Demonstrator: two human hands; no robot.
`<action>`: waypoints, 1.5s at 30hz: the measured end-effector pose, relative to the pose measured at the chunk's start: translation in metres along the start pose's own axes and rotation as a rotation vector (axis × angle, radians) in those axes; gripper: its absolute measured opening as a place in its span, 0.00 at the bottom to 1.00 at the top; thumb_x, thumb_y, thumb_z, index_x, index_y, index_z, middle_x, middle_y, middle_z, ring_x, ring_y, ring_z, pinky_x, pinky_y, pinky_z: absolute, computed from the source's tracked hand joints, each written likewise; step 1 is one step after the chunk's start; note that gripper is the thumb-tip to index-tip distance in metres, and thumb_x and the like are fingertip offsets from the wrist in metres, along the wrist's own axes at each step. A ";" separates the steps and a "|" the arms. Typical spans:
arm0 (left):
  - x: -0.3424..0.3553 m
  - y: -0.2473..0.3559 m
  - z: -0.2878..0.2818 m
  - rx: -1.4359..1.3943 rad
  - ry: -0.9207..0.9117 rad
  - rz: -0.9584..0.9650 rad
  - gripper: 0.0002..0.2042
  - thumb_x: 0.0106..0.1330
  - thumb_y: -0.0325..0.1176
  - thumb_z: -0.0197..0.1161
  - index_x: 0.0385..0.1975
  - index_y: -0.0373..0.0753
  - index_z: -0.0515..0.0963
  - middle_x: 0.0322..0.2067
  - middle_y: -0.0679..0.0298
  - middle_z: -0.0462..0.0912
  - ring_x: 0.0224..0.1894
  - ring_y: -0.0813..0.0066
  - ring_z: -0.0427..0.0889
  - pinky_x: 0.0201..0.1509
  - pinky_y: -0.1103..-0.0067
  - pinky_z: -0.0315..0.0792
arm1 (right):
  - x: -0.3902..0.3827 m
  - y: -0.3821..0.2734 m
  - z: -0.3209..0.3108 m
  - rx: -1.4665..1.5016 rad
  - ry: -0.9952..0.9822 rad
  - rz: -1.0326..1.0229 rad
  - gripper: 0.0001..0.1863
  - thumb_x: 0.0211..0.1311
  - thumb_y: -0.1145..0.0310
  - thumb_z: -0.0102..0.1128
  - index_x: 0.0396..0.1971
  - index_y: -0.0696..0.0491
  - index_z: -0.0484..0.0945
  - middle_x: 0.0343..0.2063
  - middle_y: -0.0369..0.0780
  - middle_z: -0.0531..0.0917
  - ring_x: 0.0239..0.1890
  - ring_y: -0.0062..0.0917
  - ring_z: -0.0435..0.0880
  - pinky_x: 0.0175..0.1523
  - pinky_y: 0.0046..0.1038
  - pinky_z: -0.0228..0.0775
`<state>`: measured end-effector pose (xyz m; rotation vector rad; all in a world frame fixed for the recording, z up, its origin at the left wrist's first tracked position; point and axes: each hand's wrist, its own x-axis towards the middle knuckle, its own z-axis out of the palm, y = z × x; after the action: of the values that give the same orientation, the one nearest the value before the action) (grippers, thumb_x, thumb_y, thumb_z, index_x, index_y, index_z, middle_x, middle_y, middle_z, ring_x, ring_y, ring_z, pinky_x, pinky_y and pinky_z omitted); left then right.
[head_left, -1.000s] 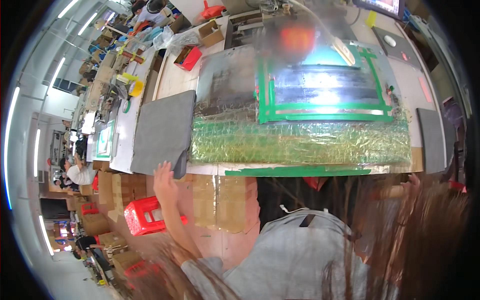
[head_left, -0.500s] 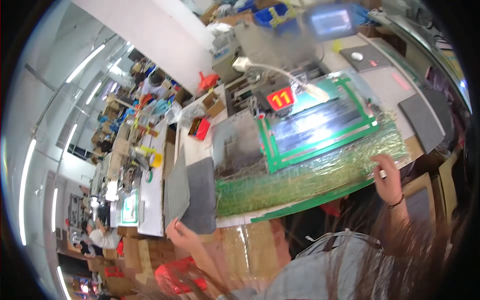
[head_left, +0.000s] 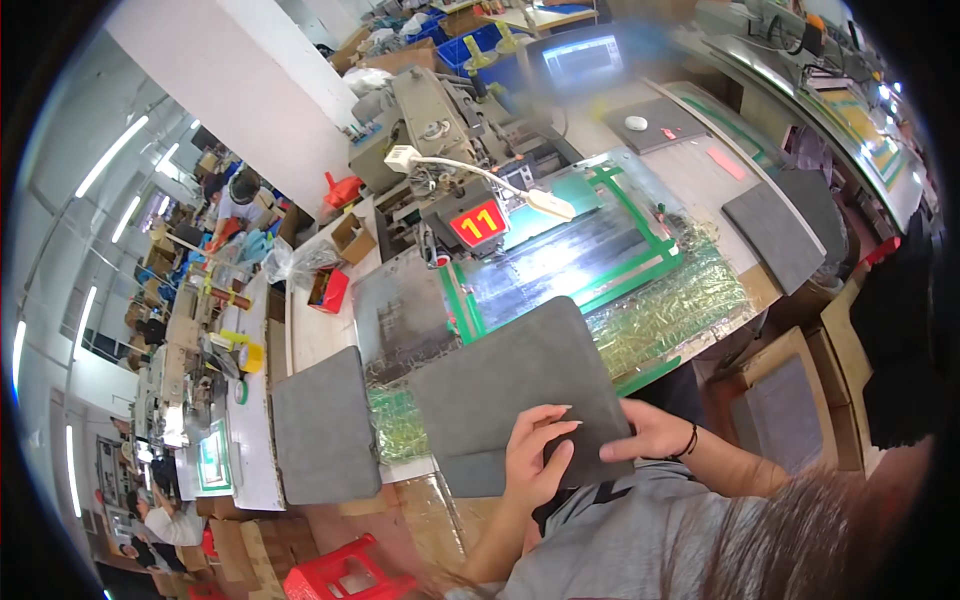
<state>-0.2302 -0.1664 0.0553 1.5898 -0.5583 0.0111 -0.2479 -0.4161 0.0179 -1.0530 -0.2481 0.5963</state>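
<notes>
A flat dark grey panel (head_left: 500,370) with rounded corners is tilted up over the front of the worktable. My right hand (head_left: 655,432) grips its right edge, thumb on the face that shows and the other fingers hidden behind. In front of the same panel is my left hand (head_left: 540,450), its fingers loosely bent and apart from the thumb; whether they press on the surface I cannot tell. Behind the panel, a shiny plate framed in green tape (head_left: 545,275) lies on the table, partly covered. A second grey panel (head_left: 325,430) rests at the table's left edge.
A white lamp (head_left: 550,205) reaches over the plate beside a red number sign (head_left: 480,223). Farther back stands a screen (head_left: 583,62), with a white mouse (head_left: 635,123) to its right. Another grey panel (head_left: 772,235) lies at the right edge. A red stool (head_left: 345,570) is at lower left.
Both hands have come together at the front middle, and a grey panel is now raised between them. The right hand has left the table's right edge. The view has shifted.
</notes>
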 end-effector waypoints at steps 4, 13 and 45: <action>0.033 -0.001 -0.016 1.005 0.074 0.232 0.18 0.68 0.32 0.72 0.57 0.41 0.86 0.63 0.47 0.77 0.65 0.47 0.77 0.72 0.56 0.69 | -0.028 -0.022 -0.033 0.052 0.378 -0.133 0.42 0.66 0.82 0.69 0.79 0.58 0.62 0.69 0.40 0.79 0.68 0.26 0.78 0.73 0.33 0.71; 0.100 -0.067 -0.044 1.044 0.190 -0.271 0.29 0.76 0.51 0.63 0.73 0.46 0.76 0.45 0.46 0.91 0.43 0.43 0.91 0.45 0.56 0.84 | -0.015 -0.064 -0.116 -0.097 0.753 -0.223 0.36 0.65 0.83 0.66 0.75 0.62 0.69 0.61 0.41 0.85 0.62 0.26 0.83 0.68 0.31 0.74; 0.169 -0.112 -0.057 1.305 0.109 -0.503 0.28 0.74 0.52 0.60 0.69 0.45 0.80 0.35 0.45 0.91 0.36 0.41 0.92 0.43 0.51 0.85 | 0.067 -0.106 -0.165 -0.995 0.926 -0.060 0.32 0.66 0.66 0.73 0.71 0.52 0.79 0.63 0.45 0.87 0.56 0.32 0.90 0.59 0.32 0.80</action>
<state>-0.0238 -0.1713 0.0134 2.9411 0.0302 0.0987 -0.0799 -0.5372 0.0240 -2.1500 0.2860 -0.1730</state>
